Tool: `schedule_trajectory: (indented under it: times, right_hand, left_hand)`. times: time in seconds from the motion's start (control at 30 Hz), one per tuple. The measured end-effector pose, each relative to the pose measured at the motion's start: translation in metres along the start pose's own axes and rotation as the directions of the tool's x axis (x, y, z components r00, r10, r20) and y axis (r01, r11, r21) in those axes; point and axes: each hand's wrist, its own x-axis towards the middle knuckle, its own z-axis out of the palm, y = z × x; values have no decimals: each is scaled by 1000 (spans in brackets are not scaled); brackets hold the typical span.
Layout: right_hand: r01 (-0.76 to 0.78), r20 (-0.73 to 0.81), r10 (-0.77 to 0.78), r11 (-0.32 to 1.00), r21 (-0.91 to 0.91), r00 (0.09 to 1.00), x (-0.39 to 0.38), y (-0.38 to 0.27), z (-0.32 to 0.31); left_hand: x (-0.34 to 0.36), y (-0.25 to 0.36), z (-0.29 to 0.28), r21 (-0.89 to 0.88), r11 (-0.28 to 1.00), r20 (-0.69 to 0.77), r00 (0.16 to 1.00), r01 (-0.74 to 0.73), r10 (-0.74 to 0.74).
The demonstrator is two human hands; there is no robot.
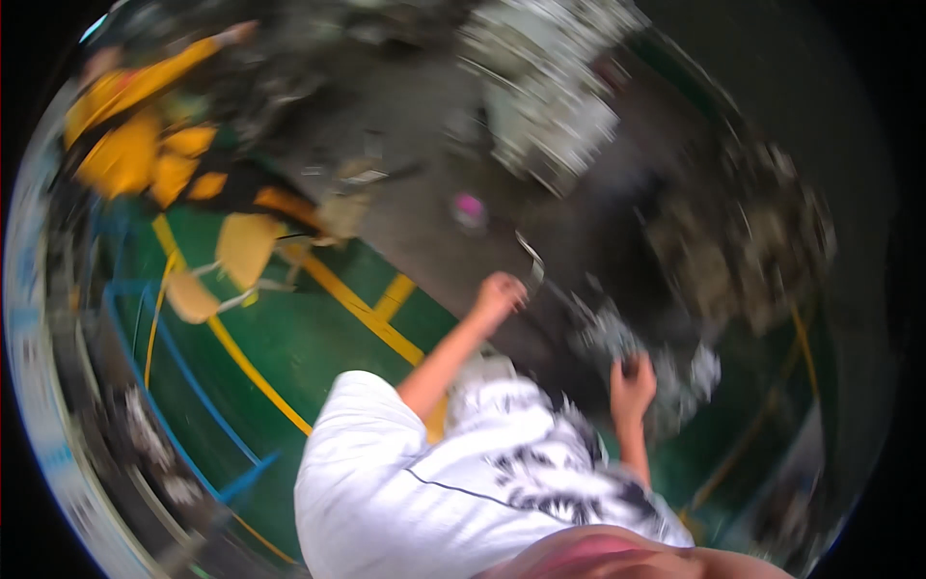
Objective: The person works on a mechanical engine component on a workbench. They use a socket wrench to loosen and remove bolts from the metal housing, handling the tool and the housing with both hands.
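Note:
The view is blurred by motion. My left hand (501,294) is held over the dark work surface (395,241) with its fingers curled; what is in them, if anything, is unclear. Just above it lies or hangs a thin silver strip (529,249), too smeared to name. Lower right, my right hand (632,383) is closed around something small and dark that I cannot make out, beside a crumpled pale, shiny material (690,381). A small pink round item (470,210) sits farther up the surface.
A co-worker in yellow-orange (125,125) bends at upper left near a wooden chair (243,251). A stack of whitish parts (540,87) is at the top, a brownish heap (733,246) at right. Green floor (280,357) with yellow and blue lines spreads at lower left.

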Motion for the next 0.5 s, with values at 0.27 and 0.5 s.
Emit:
schedule_trajectory:
  times: [0.27,0.5]
  right_hand:
    - [-185,-71,186,983,12,980,87,32,-57]
    - [-22,227,114,927,-375,967,81,80,-41]
  left_hand:
    - [-27,0,20,210,945,260,918,250,-301]
    - [-49,-18,37,281,902,374,827,329,-419]
